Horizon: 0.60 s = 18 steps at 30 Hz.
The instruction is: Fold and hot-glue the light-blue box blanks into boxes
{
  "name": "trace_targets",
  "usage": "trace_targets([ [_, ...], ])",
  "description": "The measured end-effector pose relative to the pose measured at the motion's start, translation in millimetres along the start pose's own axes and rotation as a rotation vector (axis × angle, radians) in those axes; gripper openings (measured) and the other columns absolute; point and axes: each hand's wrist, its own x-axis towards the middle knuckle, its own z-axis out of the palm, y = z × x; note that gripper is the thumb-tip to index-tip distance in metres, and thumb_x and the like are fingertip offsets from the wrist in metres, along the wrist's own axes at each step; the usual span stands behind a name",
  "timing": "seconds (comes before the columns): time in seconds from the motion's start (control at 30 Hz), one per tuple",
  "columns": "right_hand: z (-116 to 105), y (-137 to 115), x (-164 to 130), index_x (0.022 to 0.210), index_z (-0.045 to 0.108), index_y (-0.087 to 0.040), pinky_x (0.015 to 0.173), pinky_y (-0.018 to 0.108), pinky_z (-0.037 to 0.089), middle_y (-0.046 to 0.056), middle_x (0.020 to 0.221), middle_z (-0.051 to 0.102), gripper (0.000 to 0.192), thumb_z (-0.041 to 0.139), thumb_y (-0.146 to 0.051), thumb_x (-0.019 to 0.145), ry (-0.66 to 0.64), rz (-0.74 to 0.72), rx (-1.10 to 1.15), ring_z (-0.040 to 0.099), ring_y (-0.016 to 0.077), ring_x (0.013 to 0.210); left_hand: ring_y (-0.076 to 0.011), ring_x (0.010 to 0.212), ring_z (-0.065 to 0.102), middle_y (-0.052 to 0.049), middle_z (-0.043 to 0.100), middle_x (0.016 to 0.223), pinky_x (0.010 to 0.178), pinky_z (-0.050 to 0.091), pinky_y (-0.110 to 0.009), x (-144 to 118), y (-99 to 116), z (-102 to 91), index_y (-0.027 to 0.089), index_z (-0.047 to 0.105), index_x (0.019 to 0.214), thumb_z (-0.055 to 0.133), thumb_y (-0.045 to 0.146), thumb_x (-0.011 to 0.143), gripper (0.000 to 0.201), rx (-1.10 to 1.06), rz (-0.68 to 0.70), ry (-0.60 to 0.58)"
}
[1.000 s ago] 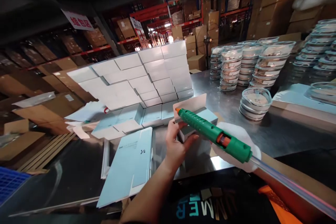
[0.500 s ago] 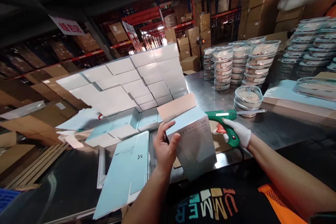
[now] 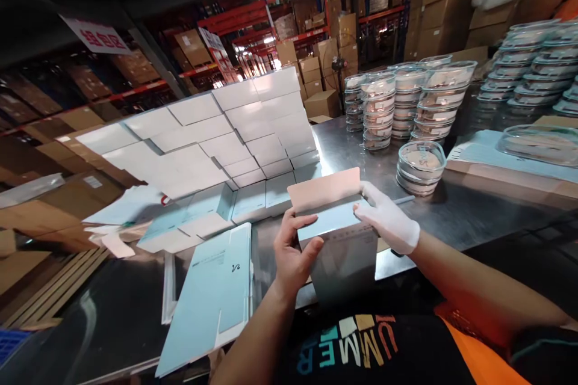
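I hold a pale blue cardboard box (image 3: 344, 255) upright at the near edge of the steel table (image 3: 456, 216). Its brown-lined top flap (image 3: 325, 187) stands open. My left hand (image 3: 293, 249) grips the box's left top corner, thumb on the front face. My right hand (image 3: 387, 219), in a white glove, rests on the box's top right edge by the flap. The glue gun is mostly hidden behind my right hand; only a thin glue stick (image 3: 403, 199) pokes out on the table.
A wall of finished white boxes (image 3: 226, 129) stands at the back left. Flat blue box blanks (image 3: 212, 289) lie left of my hand. Stacks of clear lidded containers (image 3: 406, 105) fill the back right. A flat carton (image 3: 510, 171) lies on the right.
My right hand set down the green glue gun and moved left onto the box top. The box has shifted slightly toward me and stands squarer.
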Motion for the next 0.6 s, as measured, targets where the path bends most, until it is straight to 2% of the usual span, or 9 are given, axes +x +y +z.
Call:
trace_targets([
  [0.07, -2, -1, -5, 0.137, 0.067, -0.019, 0.115, 0.050, 0.052, 0.015, 0.141, 0.073, 0.067, 0.080, -0.057, 0.084, -0.048, -0.051, 0.011, 0.066, 0.0338, 0.134, -0.0307, 0.119, 0.072, -0.013, 0.072, 0.127, 0.098, 0.059, -0.042, -1, -2, -1.1, 0.023, 0.073, 0.107, 0.084, 0.064, 0.084, 0.049, -0.061, 0.044, 0.048],
  [0.13, -11, 7, -12, 0.130, 0.071, -0.020, 0.120, 0.052, 0.048, 0.018, 0.153, 0.065, 0.067, 0.091, -0.053, 0.075, -0.105, -0.156, -0.039, 0.060, 0.0368, 0.145, -0.0301, 0.122, 0.074, -0.011, 0.075, 0.124, 0.102, 0.059, -0.045, -1, -5, -2.9, 0.026, 0.067, 0.120, 0.087, 0.058, 0.085, 0.051, -0.145, 0.096, 0.080],
  [0.23, -23, 16, -24, 0.114, 0.079, -0.026, 0.124, 0.052, 0.044, 0.013, 0.166, 0.055, 0.033, 0.087, -0.038, 0.085, -0.188, -0.294, -0.140, 0.053, 0.0342, 0.153, -0.0307, 0.122, 0.074, -0.008, 0.077, 0.116, 0.106, 0.058, -0.050, 3, -8, -7.3, 0.029, 0.072, 0.122, 0.085, 0.048, 0.092, 0.038, -0.166, 0.218, -0.045],
  [0.27, -25, 17, -27, 0.113, 0.081, -0.029, 0.124, 0.052, 0.046, 0.011, 0.165, 0.056, 0.023, 0.082, -0.035, 0.091, -0.210, -0.323, -0.146, 0.055, 0.0319, 0.152, -0.0315, 0.123, 0.074, -0.009, 0.077, 0.116, 0.107, 0.059, -0.051, 5, -8, -9.5, 0.029, 0.076, 0.117, 0.083, 0.045, 0.094, 0.029, -0.142, 0.257, -0.093],
  [0.33, -27, 17, -29, 0.115, 0.082, -0.035, 0.122, 0.051, 0.049, 0.007, 0.157, 0.064, 0.019, 0.073, -0.032, 0.098, -0.226, -0.378, -0.135, 0.059, 0.0280, 0.148, -0.0333, 0.124, 0.073, -0.010, 0.077, 0.114, 0.107, 0.059, -0.055, 9, -8, -15.2, 0.029, 0.081, 0.110, 0.081, 0.041, 0.096, 0.019, -0.096, 0.317, -0.149],
  [0.43, -25, 13, -27, 0.115, 0.083, -0.038, 0.122, 0.053, 0.048, 0.006, 0.146, 0.072, 0.020, 0.069, -0.034, 0.102, -0.205, -0.471, -0.157, 0.063, 0.0274, 0.142, -0.0357, 0.125, 0.073, -0.011, 0.078, 0.110, 0.105, 0.060, -0.058, 18, 0, -26.0, 0.028, 0.081, 0.110, 0.079, 0.044, 0.096, 0.020, -0.028, 0.354, -0.189],
  [0.53, -16, 11, -27, 0.130, 0.078, -0.037, 0.125, 0.055, 0.044, 0.008, 0.156, 0.065, 0.031, 0.065, -0.029, 0.103, -0.189, -0.577, -0.282, 0.058, 0.0274, 0.148, -0.0392, 0.134, 0.067, -0.014, 0.078, 0.117, 0.114, 0.052, -0.064, 32, 20, -33.0, 0.026, 0.079, 0.103, 0.082, 0.052, 0.091, 0.028, 0.254, 0.325, -0.396],
  [0.6, -10, 13, -27, 0.154, 0.062, -0.033, 0.128, 0.054, 0.040, 0.012, 0.169, 0.051, 0.052, 0.065, -0.027, 0.103, -0.208, -0.669, -0.363, 0.047, 0.0274, 0.158, -0.0409, 0.136, 0.065, -0.015, 0.076, 0.130, 0.118, 0.047, -0.065, 39, 35, -33.3, 0.028, 0.077, 0.108, 0.090, 0.054, 0.082, 0.039, 0.494, 0.323, -0.569],
])
